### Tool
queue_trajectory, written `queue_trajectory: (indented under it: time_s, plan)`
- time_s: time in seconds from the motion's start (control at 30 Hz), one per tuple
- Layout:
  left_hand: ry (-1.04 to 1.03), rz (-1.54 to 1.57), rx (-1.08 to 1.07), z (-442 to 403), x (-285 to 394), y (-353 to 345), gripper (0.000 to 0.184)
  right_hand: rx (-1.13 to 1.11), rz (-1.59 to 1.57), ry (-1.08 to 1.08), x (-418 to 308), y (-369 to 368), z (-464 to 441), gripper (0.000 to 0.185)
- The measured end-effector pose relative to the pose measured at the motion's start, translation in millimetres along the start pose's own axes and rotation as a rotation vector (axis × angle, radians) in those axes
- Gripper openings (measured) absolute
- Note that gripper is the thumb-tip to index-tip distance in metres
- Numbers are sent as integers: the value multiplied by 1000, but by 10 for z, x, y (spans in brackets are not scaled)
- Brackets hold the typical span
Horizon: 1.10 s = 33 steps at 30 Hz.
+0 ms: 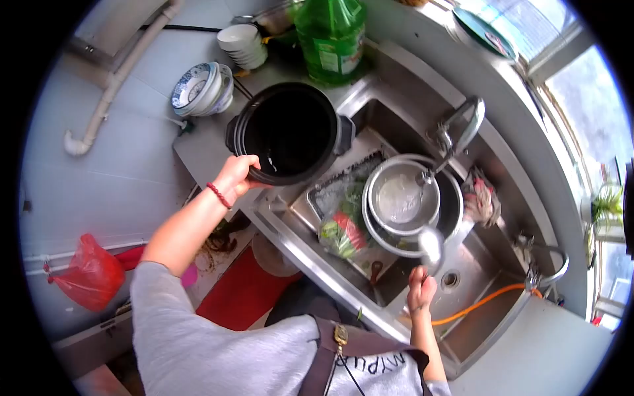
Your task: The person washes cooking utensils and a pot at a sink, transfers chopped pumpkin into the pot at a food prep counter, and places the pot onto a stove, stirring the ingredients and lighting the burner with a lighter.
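Crowded sink, black pot at its left

On my feed, the left hand (242, 174) has its fingers clamped on the near rim of the black pot (287, 135), at the sink's left end; I can't tell whether it rests on anything. The right hand's (421, 290) fingers are closed round the handle of a ladle (431, 247), its head blurred beside the nested metal pans (403, 198).

Around them I have little room. The green jug (330, 43) crowds the pot from behind, and patterned bowls (201, 89) and small white bowls (242, 43) stack up beyond it. The faucet (469, 125) reaches over the pans; bagged vegetables (343, 234) sit left of them, a crumpled cloth (482, 198) right.

The steel sink (485, 254) fills the middle, an orange hose (479, 304) crossing its right basin. The counter (206, 142) meets a pale wall (72, 191); a red bag (90, 274) hangs low at left, and bright windows (584, 92) line the right.
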State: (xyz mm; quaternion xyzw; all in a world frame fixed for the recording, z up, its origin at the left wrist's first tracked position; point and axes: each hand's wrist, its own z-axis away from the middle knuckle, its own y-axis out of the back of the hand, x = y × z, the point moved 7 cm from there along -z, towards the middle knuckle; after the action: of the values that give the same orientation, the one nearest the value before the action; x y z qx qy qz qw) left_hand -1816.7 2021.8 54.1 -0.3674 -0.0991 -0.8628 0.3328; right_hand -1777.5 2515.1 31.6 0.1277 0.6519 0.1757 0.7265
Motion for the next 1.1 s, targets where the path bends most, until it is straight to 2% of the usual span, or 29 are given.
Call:
queue_trajectory:
  time_s: [0.03, 0.1, 0.2, 0.23, 0.33, 0.4, 0.43, 0.5, 0.53, 0.57, 0.63, 0.67, 0.7, 0.77, 0.8, 0.83, 0.87, 0.93, 0.97, 1.07, 1.1]
  plan:
    - [69, -126, -35, 171, -46, -84, 5, 0, -237, -108, -20, -48, -22, 28]
    - [185, -296, -110, 448, -192, -389, 15, 67, -629, -153, 30, -148, -168, 32]
    - [374, -445, -214, 491, -706, -850, 14, 192, -683, -216, -270, -72, -434, 33]
    - [422, -474, -254, 564, -834, -1055, 6, 242, -688, -265, -290, -9, -521, 37]
    - [564, -545, -338, 473, -1290, -1483, 4, 196, -512, -265, -75, 310, -846, 37]
    - [593, -574, -389, 381, -1459, -1760, 5, 288, -85, -65, -82, 618, -1005, 39]
    - [585, -583, -405, 344, -1500, -1898, 6, 218, -278, -215, 46, 689, -1031, 34]
    - [595, -575, -415, 203, -1583, -2109, 5, 132, 63, -184, 249, 891, -1092, 29]
    - [611, -590, -403, 129, -1623, -2184, 5, 173, 230, -150, 275, 950, -1080, 26]
    - [625, -605, -390, 66, -1662, -2246, 5, 182, 224, -150, 316, 998, -1046, 26]
    - [582, -589, -381, 134, -1623, -2389, 5, 183, 519, 15, 33, 1028, -954, 27]
    - [537, -582, -384, 118, -1641, -2426, 5, 160, 525, 147, -146, 1023, -875, 29]
    - [492, -569, -386, 84, -1661, -2456, 6, 160, 520, 148, -282, 1040, -820, 29]
    - [437, -579, -369, 44, -1707, -2482, 10, -133, 543, 131, -426, 801, -764, 35]
    - [394, -611, -361, 20, -1718, -2472, 14, -164, 570, 211, -432, 677, -756, 42]
    - [350, -638, -357, 15, -1731, -2481, 18, -308, 598, 172, -397, 518, -792, 48]
    - [357, -636, -359, 38, -1794, -2492, 18, -382, 655, 130, -313, 366, -851, 49]
    - [114, -689, -229, 20, -1705, -2501, 29, -527, 731, 88, -131, 65, -948, 49]
    - [135, -686, -233, 22, -1729, -2498, 38, -603, 746, 87, -91, -70, -977, 47]
    - [76, -700, -242, 45, -1693, -2481, 42, -790, 763, 98, -17, -336, -1029, 48]
    - [73, -679, -304, -69, -1789, -2455, 42, -870, 765, 100, 17, -399, -1043, 50]
